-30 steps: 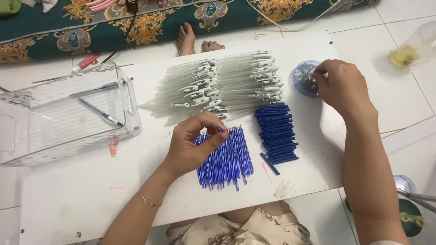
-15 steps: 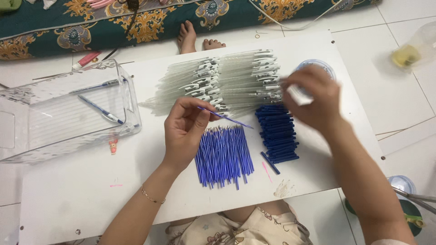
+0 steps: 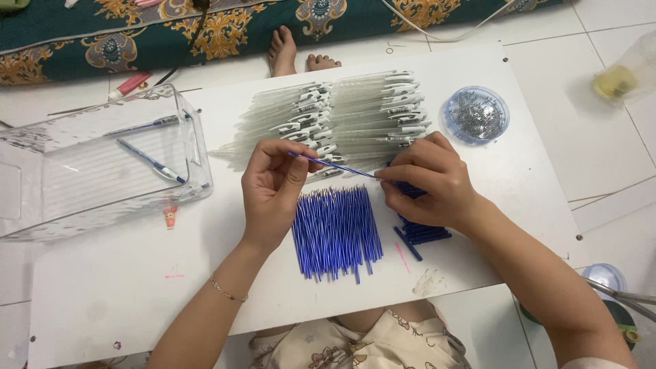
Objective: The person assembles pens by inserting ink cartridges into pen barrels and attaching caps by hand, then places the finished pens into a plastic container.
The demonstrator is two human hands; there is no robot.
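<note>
My left hand (image 3: pixel 273 188) and my right hand (image 3: pixel 430 181) pinch the two ends of one thin blue pen refill (image 3: pixel 338 166), held level above the white board (image 3: pixel 123 287). Below it lies a pile of blue refills (image 3: pixel 336 232). Behind the refill lie rows of clear pen barrels (image 3: pixel 342 116) with white clips. A stack of dark blue pen parts (image 3: pixel 422 234) sits under my right hand, partly hidden. A round clear dish of small metal springs (image 3: pixel 476 114) stands at the far right of the board.
A clear plastic bin (image 3: pixel 89 164) holding two finished pens sits at the left. A person's bare feet (image 3: pixel 294 51) rest past the board's far edge, by a patterned green mat (image 3: pixel 205 27). A plastic container (image 3: pixel 625 75) stands at the upper right on the tiled floor.
My right hand left the dish of springs and came left to the refill that my left hand lifted from the pile. Both hands now hold it.
</note>
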